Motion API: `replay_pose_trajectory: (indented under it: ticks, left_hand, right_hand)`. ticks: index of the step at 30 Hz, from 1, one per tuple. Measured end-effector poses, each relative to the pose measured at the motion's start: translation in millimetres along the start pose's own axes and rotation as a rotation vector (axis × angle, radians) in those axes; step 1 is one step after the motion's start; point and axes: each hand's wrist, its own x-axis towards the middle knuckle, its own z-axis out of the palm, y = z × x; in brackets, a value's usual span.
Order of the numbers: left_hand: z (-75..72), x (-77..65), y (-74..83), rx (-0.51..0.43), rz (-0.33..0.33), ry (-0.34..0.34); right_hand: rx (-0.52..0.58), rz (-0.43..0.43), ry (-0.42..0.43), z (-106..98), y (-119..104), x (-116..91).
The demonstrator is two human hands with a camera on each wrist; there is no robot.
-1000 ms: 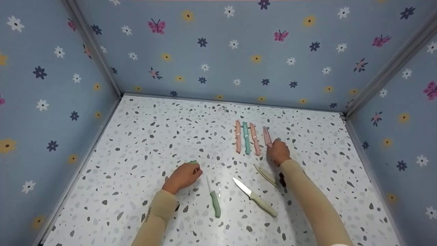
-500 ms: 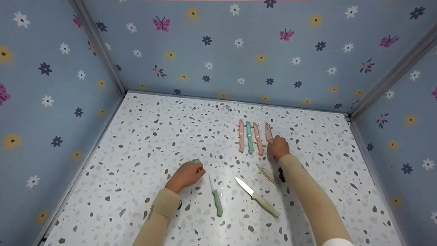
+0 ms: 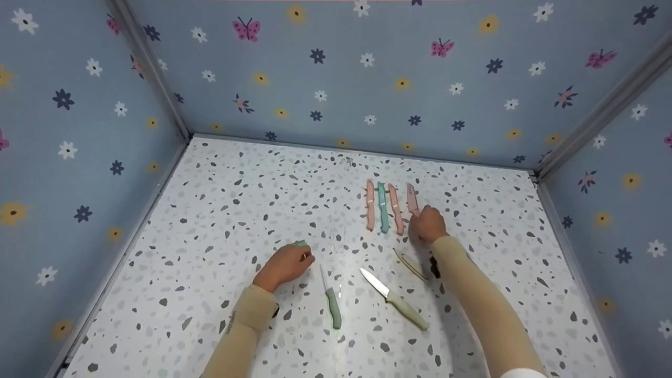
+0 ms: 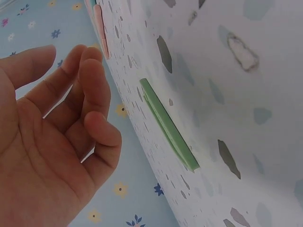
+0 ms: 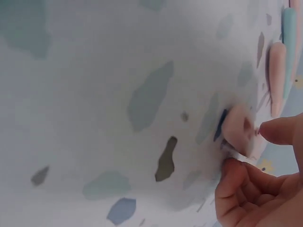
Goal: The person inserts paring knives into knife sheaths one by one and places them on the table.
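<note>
My right hand (image 3: 428, 223) pinches the handle of a pink sheathed knife (image 3: 412, 198), lying at the right end of a row; in the right wrist view its handle end (image 5: 238, 130) is blurred between thumb and finger. Beside it lie two pink sheathed knives (image 3: 370, 205) and a teal one (image 3: 383, 207). My left hand (image 3: 285, 264) holds nothing, its fingers loosely bent in the left wrist view, near a green blade sheath (image 4: 168, 125) on the table. To its right lies an unsheathed green-handled knife (image 3: 333, 307).
A larger bare knife with a pale green handle (image 3: 407, 311) lies at the front, its blade pointing back left. Behind it rests a pale green sheath (image 3: 411, 265), close to the right forearm. Flowered panels (image 3: 341, 68) wall the speckled table (image 3: 236, 199) on three sides.
My right hand has slid the pink knife slightly away from me, so its tip is about level with the neighbouring knives. The left hand stays by the green sheath. The head view has shifted slightly.
</note>
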Motion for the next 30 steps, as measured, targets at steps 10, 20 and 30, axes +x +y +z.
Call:
replay_pose_trajectory:
  ticks: [10, 20, 30]
  left_hand:
    - [-14.6, 0.1, -5.3, -0.056, -0.036, 0.005]
    - [-24.9, 13.1, -17.3, 0.043, -0.097, 0.047]
    - [-10.3, 30.4, -30.7, 0.145, -0.061, 0.08]
  right_hand:
    - [-0.178, -0.206, 0.05, 0, 0, -40]
    - [-0.131, -0.337, 0.105, 21, 11, -100]
    - [-0.089, -0.496, -0.009, 36, 7, -137]
